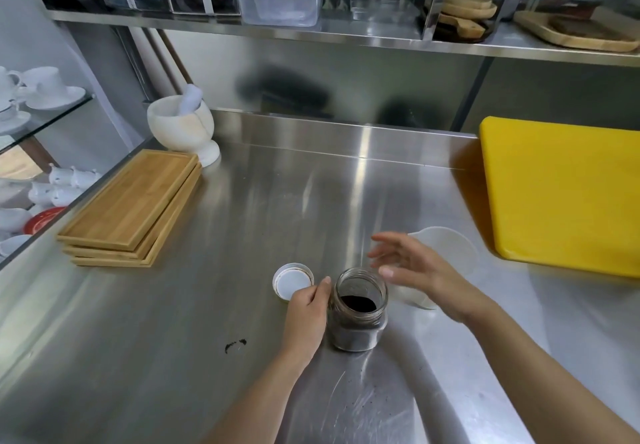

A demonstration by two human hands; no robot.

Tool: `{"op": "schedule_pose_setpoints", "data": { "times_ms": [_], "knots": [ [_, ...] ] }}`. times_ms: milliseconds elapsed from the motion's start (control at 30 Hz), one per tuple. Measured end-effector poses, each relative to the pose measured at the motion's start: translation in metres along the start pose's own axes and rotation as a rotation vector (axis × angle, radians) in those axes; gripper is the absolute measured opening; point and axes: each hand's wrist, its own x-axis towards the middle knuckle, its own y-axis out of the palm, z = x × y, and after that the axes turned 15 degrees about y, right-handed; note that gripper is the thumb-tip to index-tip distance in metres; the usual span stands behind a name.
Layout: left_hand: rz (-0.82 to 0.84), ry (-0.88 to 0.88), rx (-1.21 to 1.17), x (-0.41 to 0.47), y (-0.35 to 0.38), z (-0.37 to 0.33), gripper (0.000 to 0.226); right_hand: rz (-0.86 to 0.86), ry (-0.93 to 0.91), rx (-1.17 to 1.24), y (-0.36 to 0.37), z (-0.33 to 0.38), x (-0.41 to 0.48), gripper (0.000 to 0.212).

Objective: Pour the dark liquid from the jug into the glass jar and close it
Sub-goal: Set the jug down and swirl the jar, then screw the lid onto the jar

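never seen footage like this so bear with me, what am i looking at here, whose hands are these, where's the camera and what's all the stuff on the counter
There is no machine here. One camera is worn on a person's head and looks down at their own two bare hands over a steel counter.

The left hand steadies a glass jar, open and holding dark liquid. Its white lid lies upside down on the counter beside it. The right hand hovers open above the jar, holding nothing. Behind it is a pale plastic jug.

Also on the counter are stacked wooden trays, a stone mortar and pestle, a yellow cutting board and a small dark spill.
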Motion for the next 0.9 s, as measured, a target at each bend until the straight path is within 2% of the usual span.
{"op": "schedule_pose_setpoints", "data": {
  "times_ms": [133, 233, 433, 567, 733, 900],
  "knots": [
    [-0.003, -0.028, 0.012, -0.001, 0.000, 0.000, 0.039, -0.042, 0.020, -0.170, 0.001, 0.024, 0.031, 0.052],
    [-0.006, -0.030, 0.000, -0.003, -0.001, -0.001, 0.041, 0.014, 0.063, -0.431, 0.010, 0.030, 0.061, 0.050],
    [-0.034, -0.031, -0.021, -0.007, -0.005, 0.002, 0.051, 0.149, 0.029, -0.995, 0.037, 0.025, 0.110, 0.073],
    [-0.018, 0.013, 0.018, -0.010, -0.008, -0.001, 0.058, 0.254, -0.003, -1.152, 0.053, 0.017, 0.133, 0.089],
    [-0.017, 0.013, 0.034, -0.010, -0.008, -0.002, 0.059, 0.408, -0.091, -1.258, 0.070, 0.019, 0.143, 0.092],
    [-0.051, 0.011, 0.042, -0.010, -0.006, 0.002, 0.056, 0.461, -0.211, -1.407, 0.082, 0.020, 0.152, 0.093]
  ]
}}
